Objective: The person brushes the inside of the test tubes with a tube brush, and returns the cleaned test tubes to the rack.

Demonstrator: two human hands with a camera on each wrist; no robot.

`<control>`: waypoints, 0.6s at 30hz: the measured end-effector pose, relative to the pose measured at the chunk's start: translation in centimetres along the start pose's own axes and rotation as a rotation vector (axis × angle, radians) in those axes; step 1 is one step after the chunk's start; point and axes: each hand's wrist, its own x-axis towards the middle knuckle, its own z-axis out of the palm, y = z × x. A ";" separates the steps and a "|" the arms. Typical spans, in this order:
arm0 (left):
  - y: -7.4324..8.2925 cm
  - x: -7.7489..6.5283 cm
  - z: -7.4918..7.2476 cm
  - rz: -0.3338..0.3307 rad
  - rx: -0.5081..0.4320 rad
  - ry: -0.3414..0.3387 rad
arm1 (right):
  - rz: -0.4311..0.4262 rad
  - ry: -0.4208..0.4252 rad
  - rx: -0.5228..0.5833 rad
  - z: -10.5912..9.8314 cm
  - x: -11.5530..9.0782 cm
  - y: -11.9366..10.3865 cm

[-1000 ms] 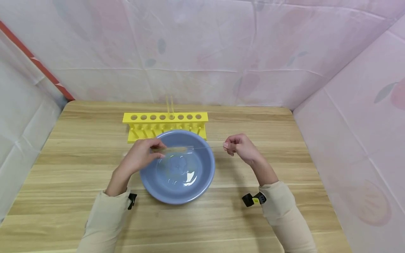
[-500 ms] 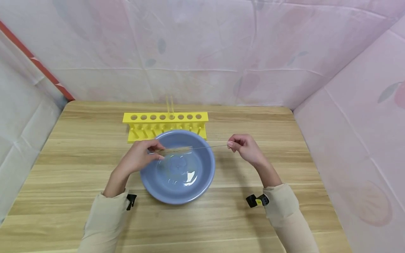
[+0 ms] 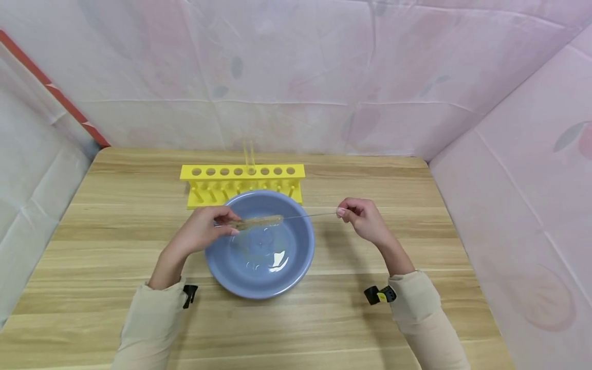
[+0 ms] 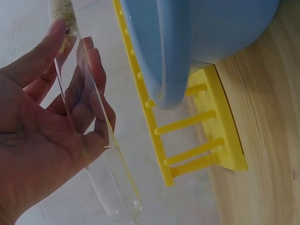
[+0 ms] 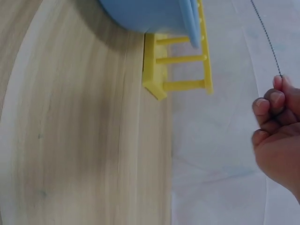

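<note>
My left hand (image 3: 201,228) grips a clear glass test tube (image 4: 117,183), held tilted over the left part of a blue basin (image 3: 307,257). In the left wrist view, thumb and fingers wrap the tube, and its rounded end sticks out below them. Pale bristles of a test tube brush (image 3: 263,221) fill the tube's mouth half, which points right. Off the basin's right side, my right hand (image 3: 365,221) pinches the end of the brush's thin twisted wire handle (image 5: 267,37) between thumb and fingertips. The wire runs straight from hand to tube.
Behind the basin stands a yellow test tube rack (image 3: 185,173) with a row of holes and pegs. Another clear test tube (image 3: 248,154) stands upright in it. Shallow water glints in the basin. Pinkish patterned sheeting (image 3: 296,77) borders the wooden table (image 3: 305,329).
My right hand has moved to the right, drawing the wire with it. The bristles have shifted toward the tube's mouth. The left hand has barely moved.
</note>
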 end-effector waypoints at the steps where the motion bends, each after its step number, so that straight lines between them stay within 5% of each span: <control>1: 0.0 0.0 0.0 0.004 0.011 0.009 | 0.034 -0.015 0.030 0.0 0.0 0.3; 10: 0.0 -0.1 0.4 0.018 0.070 0.058 | 0.341 -0.135 0.377 -0.7 0.3 0.4; 13: -0.1 -0.2 0.3 0.026 0.064 0.054 | 0.352 -0.145 0.374 -1.1 0.3 0.4; 18: -0.2 -0.2 0.0 0.032 0.035 0.035 | 0.252 -0.113 0.224 -1.5 0.0 0.4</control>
